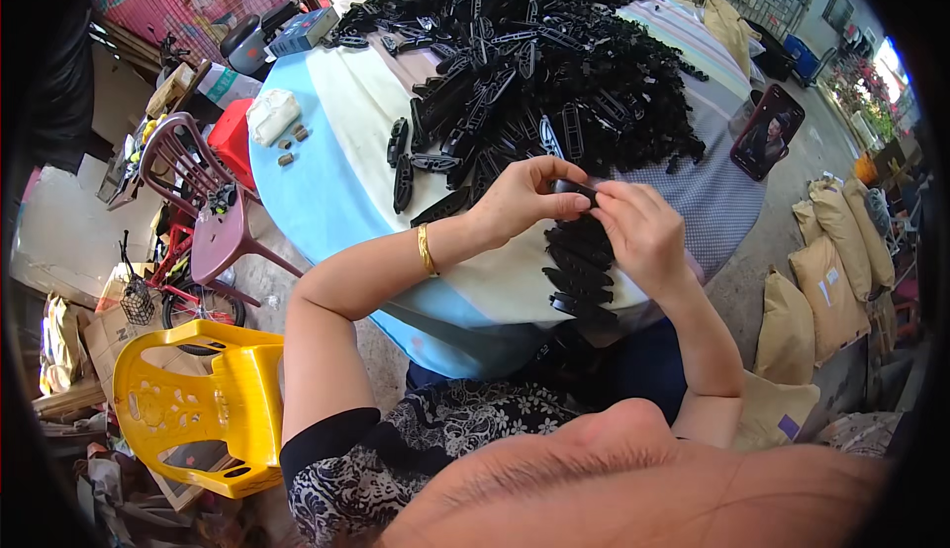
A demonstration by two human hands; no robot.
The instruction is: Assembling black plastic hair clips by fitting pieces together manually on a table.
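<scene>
Both forearms come up from the near edge and meet at the centre. The left hand (520, 197) is bent at the wrist, its fingers (569, 204) curled and pinched shut. The right hand (643, 231) faces it, back toward the camera, its fingertips touching the left hand's, the 2 hands closed together.

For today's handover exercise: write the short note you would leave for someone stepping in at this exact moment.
Left hand and right hand: both pinch one small black plastic piece between them over the table.
Big heap of black pieces lies further back on the table.
Done: a neat row of pieces lies at the near edge.
Left: the heap, still large.
</scene>
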